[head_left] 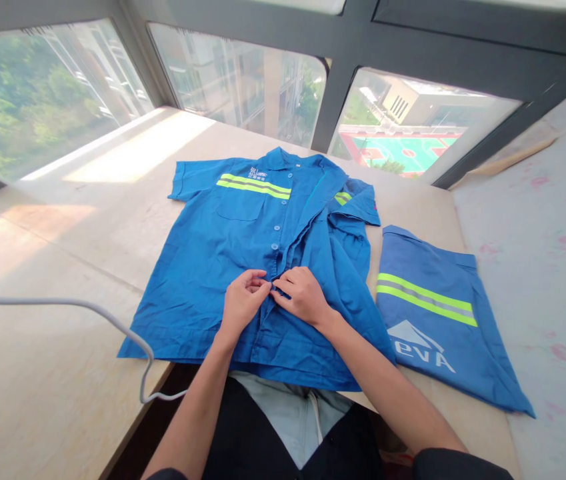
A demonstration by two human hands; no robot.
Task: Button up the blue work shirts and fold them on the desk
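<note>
The left hand (244, 301) and right hand (303, 295), nearly closed in pinches, hold the placket (261, 333) of a creased, matte blue shirt (197, 267) spread across the smooth, pale bench (73, 267); the gripped spot is obscured.

Dressed in black and pale grey-green, left hand (243, 301) and right hand (303, 295) bare
Left sleeve (165, 475) and right sleeve (457, 465) are black, with curved edges; black cloth (235, 440) flanks a downward wedge of pale grey-green cloth (287, 410), a thin whitish cord (316, 415) running lengthwise along it.
</note>
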